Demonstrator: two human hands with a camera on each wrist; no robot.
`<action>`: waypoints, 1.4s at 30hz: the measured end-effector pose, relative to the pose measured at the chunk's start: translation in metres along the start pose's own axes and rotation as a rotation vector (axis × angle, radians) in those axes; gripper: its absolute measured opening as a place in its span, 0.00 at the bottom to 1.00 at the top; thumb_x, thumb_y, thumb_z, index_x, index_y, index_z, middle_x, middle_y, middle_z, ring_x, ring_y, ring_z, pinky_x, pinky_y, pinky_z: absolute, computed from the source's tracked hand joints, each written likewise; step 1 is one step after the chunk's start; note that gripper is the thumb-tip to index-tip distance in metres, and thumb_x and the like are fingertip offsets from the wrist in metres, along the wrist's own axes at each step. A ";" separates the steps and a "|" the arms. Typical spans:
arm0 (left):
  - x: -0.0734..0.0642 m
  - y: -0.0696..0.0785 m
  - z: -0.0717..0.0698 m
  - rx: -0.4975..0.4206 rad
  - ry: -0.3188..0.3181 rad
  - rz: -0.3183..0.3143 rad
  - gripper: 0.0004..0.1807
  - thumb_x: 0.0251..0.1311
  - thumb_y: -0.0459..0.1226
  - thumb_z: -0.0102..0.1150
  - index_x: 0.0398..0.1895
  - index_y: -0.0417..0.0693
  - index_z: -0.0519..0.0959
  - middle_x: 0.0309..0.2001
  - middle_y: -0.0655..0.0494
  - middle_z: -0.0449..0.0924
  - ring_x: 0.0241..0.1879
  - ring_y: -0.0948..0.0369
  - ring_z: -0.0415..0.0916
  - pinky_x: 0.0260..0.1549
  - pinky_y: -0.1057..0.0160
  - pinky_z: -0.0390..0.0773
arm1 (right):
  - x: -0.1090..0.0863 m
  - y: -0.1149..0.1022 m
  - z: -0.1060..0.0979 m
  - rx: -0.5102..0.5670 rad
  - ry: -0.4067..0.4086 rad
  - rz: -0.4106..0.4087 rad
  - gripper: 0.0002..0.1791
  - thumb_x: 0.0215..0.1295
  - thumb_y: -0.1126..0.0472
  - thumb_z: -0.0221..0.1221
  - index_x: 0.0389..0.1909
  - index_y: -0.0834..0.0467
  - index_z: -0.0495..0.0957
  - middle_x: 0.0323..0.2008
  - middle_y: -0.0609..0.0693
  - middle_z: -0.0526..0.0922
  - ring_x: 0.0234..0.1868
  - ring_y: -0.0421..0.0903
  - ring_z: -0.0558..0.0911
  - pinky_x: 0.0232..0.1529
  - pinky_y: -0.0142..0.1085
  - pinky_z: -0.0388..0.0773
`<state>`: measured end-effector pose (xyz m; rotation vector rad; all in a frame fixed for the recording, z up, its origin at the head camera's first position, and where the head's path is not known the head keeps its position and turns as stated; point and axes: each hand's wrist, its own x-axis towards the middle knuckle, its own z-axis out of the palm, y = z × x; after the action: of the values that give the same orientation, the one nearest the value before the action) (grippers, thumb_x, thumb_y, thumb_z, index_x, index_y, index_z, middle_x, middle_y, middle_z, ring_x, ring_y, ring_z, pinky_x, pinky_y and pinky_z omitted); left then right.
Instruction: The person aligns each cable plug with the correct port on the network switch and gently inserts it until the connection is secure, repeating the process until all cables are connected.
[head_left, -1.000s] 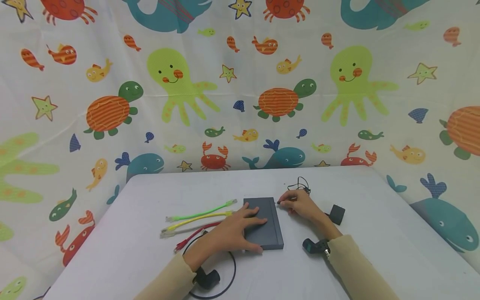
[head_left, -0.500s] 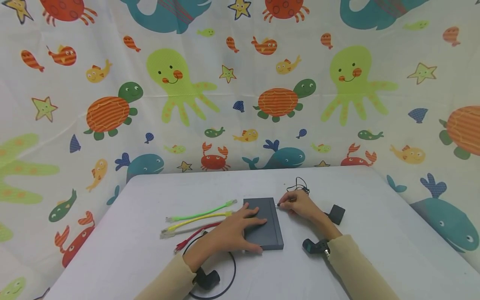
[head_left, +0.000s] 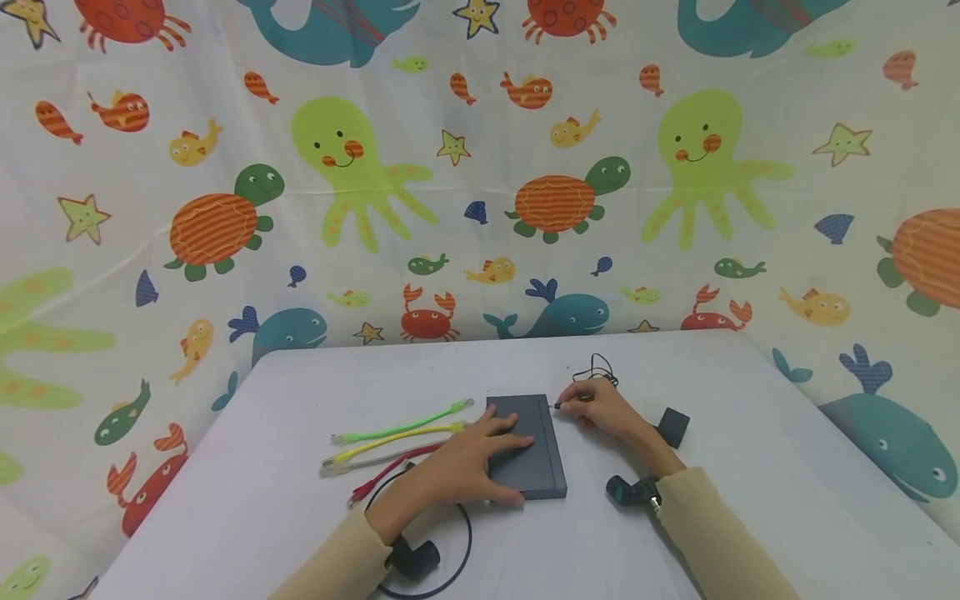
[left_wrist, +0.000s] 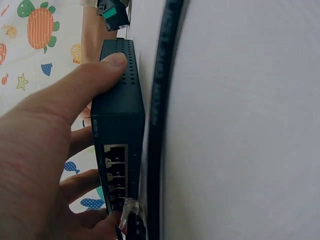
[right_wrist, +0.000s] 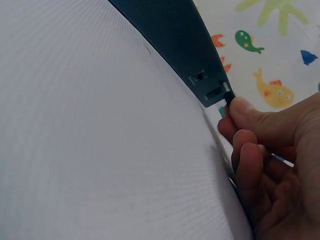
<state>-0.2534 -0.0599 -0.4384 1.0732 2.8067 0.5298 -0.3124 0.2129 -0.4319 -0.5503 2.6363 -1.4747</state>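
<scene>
A dark grey network switch lies on the table, with a row of ports on its left end. My left hand holds it, thumb on the vented near side and fingers spread over the top. In the right wrist view, my right hand pinches a small black plug with a silver tip between thumb and index finger. The tip is right at the switch's end, beside a slot and a small round socket. A thin black cord lies in loops behind this hand.
Green, yellow, grey and red network cables lie to the left. A thicker black cable loops beneath my left wrist. A black power adapter sits right of my right wrist. A patterned curtain hangs behind the table.
Both hands stay nearly in place. The plug in my right hand shifts only very slightly beside the switch's end.
</scene>
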 end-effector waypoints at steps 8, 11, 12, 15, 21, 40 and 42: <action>0.000 0.000 0.000 -0.001 0.001 -0.007 0.43 0.42 0.71 0.61 0.67 0.81 0.64 0.76 0.60 0.52 0.77 0.45 0.39 0.65 0.37 0.60 | -0.001 0.000 0.000 -0.022 -0.022 -0.030 0.07 0.60 0.69 0.62 0.36 0.69 0.82 0.33 0.60 0.84 0.20 0.43 0.75 0.23 0.33 0.76; -0.001 0.001 0.000 -0.028 0.012 -0.011 0.45 0.41 0.70 0.64 0.68 0.80 0.63 0.77 0.58 0.49 0.77 0.45 0.40 0.65 0.37 0.61 | 0.000 0.002 0.000 -0.003 -0.031 -0.033 0.07 0.61 0.68 0.61 0.37 0.68 0.82 0.34 0.61 0.84 0.21 0.43 0.76 0.23 0.33 0.76; -0.001 0.001 0.000 -0.034 0.014 -0.010 0.46 0.41 0.70 0.64 0.68 0.79 0.62 0.77 0.58 0.47 0.77 0.44 0.40 0.65 0.37 0.61 | 0.000 0.004 0.000 0.007 -0.034 -0.032 0.07 0.61 0.68 0.61 0.37 0.68 0.82 0.35 0.62 0.84 0.22 0.43 0.76 0.23 0.33 0.76; 0.001 0.003 -0.001 -0.017 0.007 -0.002 0.48 0.41 0.69 0.65 0.70 0.80 0.58 0.78 0.56 0.42 0.76 0.42 0.42 0.63 0.37 0.62 | 0.002 0.012 0.000 0.024 -0.042 -0.028 0.07 0.62 0.68 0.61 0.38 0.68 0.82 0.36 0.62 0.84 0.23 0.42 0.75 0.23 0.32 0.76; 0.012 0.022 -0.007 0.121 -0.094 -0.030 0.49 0.45 0.62 0.68 0.69 0.91 0.49 0.78 0.52 0.42 0.72 0.32 0.48 0.55 0.35 0.71 | 0.010 0.030 0.004 0.036 -0.093 -0.052 0.10 0.63 0.62 0.62 0.40 0.64 0.82 0.37 0.58 0.83 0.27 0.39 0.76 0.25 0.32 0.78; 0.036 0.051 -0.023 0.283 -0.297 -0.140 0.49 0.36 0.60 0.75 0.63 0.96 0.57 0.79 0.57 0.39 0.68 0.26 0.51 0.44 0.33 0.75 | 0.012 0.037 0.001 0.093 -0.008 -0.026 0.10 0.62 0.61 0.62 0.39 0.64 0.82 0.30 0.52 0.83 0.19 0.40 0.76 0.22 0.34 0.77; 0.032 0.046 -0.026 0.245 -0.279 -0.135 0.50 0.37 0.59 0.76 0.63 0.97 0.56 0.79 0.59 0.38 0.68 0.26 0.51 0.43 0.34 0.76 | 0.013 0.037 0.002 0.099 -0.010 -0.028 0.10 0.62 0.61 0.63 0.39 0.63 0.83 0.31 0.53 0.83 0.19 0.40 0.76 0.22 0.33 0.77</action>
<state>-0.2532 -0.0141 -0.3970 0.9023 2.7133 0.0188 -0.3344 0.2244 -0.4622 -0.5861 2.5418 -1.5954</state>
